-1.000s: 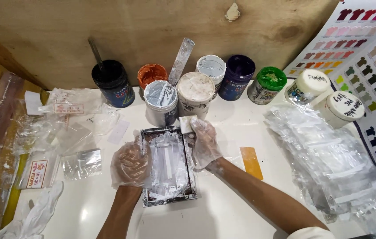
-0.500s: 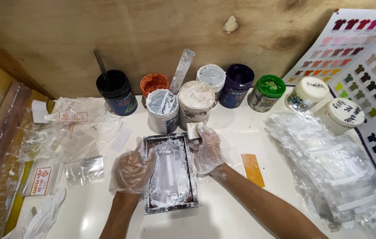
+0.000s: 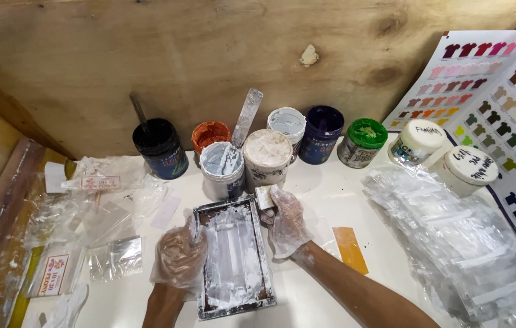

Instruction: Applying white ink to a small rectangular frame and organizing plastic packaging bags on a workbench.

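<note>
Clear packets with red-and-white labels [image 3: 101,181] lie left of the fingers. A stack of clear packets [image 3: 458,237] lies right; beyond, a colour-swatch chart [image 3: 501,97].

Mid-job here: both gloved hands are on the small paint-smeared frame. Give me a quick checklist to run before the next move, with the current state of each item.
1. Left hand on the small rectangular white-smeared printing frame: ok, it grips the left edge.
2. Right hand on the frame: ok, fingers at the top right corner, on a small block there.
3. Thin clear plastic gloves intact: cannot tell.
4. Frame flat on the white table: cannot tell, looks roughly level.
5. Room behind the frame: not ok, the open white-paint tub stands right at its far edge.
6. Heap of clear plastic packets clear of the frame: ok, well apart on the right.
</note>
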